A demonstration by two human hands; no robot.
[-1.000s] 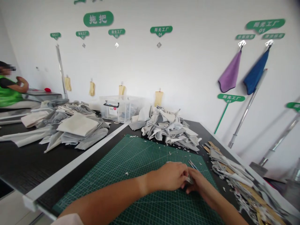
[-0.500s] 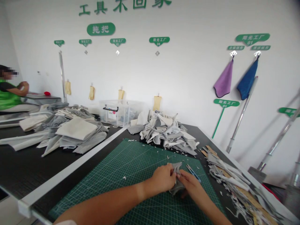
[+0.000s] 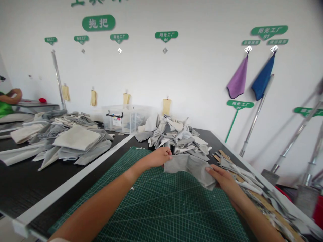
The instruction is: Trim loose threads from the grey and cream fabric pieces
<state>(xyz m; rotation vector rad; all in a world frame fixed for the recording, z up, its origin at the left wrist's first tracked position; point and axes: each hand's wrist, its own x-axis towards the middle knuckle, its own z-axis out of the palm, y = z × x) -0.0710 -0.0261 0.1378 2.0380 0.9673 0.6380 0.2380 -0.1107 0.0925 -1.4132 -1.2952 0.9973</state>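
A strip of grey fabric (image 3: 188, 164) is stretched between my hands above the green cutting mat (image 3: 161, 208). My left hand (image 3: 159, 156) pinches its left end with closed fingers. Its right end is gripped by my right hand (image 3: 219, 176), thumb on top, and that end droops a little. Just behind the fabric rises a heaped pile of grey and white cloth pieces (image 3: 174, 134). The scissors seen earlier on the mat do not show now; the fabric or my right hand may cover them.
Folded cloth stacks (image 3: 78, 137) lie left of a white strip (image 3: 75, 181). A clear plastic box (image 3: 123, 121) stands at the back. Cloth scraps and cardboard (image 3: 262, 201) line the right edge. Long-handled tools (image 3: 256, 117) lean on the wall. A person's arm (image 3: 11, 97) shows far left.
My hands have moved apart and up, spreading the fabric that was bunched between them into a strip. The view has shifted slightly, and the scissors are no longer visible.
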